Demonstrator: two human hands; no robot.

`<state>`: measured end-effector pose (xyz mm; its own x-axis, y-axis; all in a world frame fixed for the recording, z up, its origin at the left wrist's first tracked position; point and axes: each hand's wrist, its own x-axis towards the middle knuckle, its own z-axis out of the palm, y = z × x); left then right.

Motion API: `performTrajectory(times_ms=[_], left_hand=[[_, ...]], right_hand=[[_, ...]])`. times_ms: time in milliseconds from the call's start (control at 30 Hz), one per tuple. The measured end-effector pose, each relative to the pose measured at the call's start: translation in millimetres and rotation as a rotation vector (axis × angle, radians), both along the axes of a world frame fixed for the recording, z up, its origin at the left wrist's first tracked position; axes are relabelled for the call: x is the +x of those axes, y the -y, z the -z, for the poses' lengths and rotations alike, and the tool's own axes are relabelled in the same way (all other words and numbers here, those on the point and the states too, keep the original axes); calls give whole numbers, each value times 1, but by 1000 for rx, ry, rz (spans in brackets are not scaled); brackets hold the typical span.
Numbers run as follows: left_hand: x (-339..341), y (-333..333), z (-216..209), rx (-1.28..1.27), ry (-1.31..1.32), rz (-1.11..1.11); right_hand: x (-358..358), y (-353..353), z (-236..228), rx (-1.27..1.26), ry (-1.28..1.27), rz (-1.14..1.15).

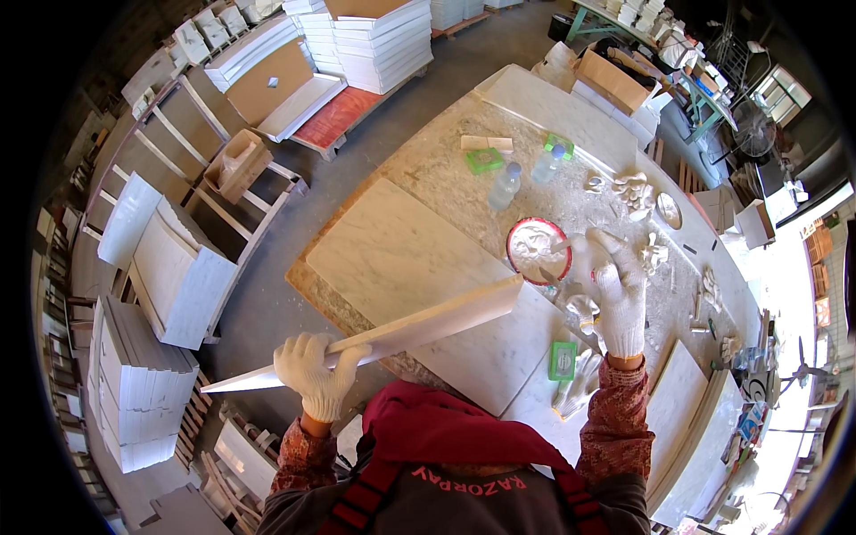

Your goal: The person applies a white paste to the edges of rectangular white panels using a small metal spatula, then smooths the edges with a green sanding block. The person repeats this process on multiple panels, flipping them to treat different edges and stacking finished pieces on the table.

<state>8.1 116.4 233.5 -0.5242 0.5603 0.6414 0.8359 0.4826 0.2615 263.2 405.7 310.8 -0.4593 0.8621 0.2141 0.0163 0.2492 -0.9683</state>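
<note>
My left hand [319, 374], in a white knit glove, is closed around a long pale marble-look strip [419, 325]. The strip is tilted on edge, its right end over the table and its left end past the table's edge. My right hand [621, 299], also gloved, is right of a red-rimmed bowl [539, 252] of white paste. Its fingers curve round toward the bowl; a greyish shape lies between them and the thumb, too unclear to name. A thin metal blade [560, 245] reaches into the bowl. Beneath the strip lies a large veined slab [401, 245].
Two clear bottles [505, 187], green boxes [562, 361] and crumpled gloves [633, 194] lie on the dusty worktable [446, 147]. More slabs [678, 392] lean at the right. Stacked white panels [383, 45] and a wooden rack [254, 201] stand beyond the left edge.
</note>
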Motion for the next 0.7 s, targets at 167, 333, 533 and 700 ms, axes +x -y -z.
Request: performTrajectory(times_ms=[167, 333, 533, 700], left_hand=[[0, 2, -2, 0, -18, 6], [-6, -1, -1, 39, -80, 17], [-7, 3, 0, 63, -119, -13], [-4, -3, 0, 54, -102, 3]], right_hand=[[-11, -62, 82, -142, 141, -34], [-26, -124, 227, -46, 245, 200], [-49, -154, 283, 299, 520, 339], [-37, -162, 299, 672, 775, 453]])
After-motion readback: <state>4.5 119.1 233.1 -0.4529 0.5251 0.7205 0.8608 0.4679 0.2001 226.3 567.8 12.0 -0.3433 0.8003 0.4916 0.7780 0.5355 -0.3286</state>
